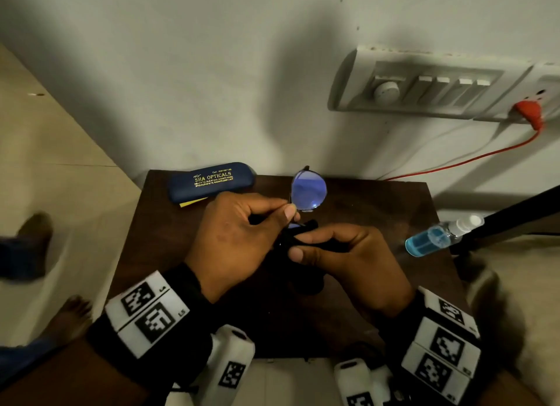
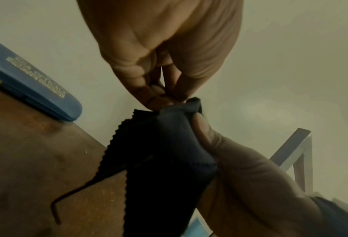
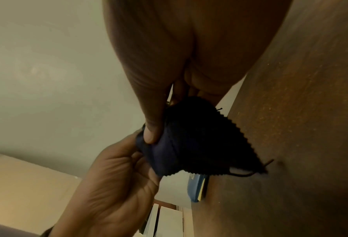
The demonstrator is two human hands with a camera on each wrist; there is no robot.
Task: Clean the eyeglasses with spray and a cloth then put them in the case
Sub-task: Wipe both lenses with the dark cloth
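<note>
Eyeglasses [image 1: 308,190] outside shut case [image 1: 211,181]

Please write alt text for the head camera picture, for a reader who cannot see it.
Over a dark wooden table, the left hand pinches the eyeglasses while the right hand wipes them with a dark cloth. A closed blue case lies behind, a spray bottle at the right.

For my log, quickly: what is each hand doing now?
Left hand: fingers pinch the eyeglasses.
Right hand: holds the dark cloth.
</note>
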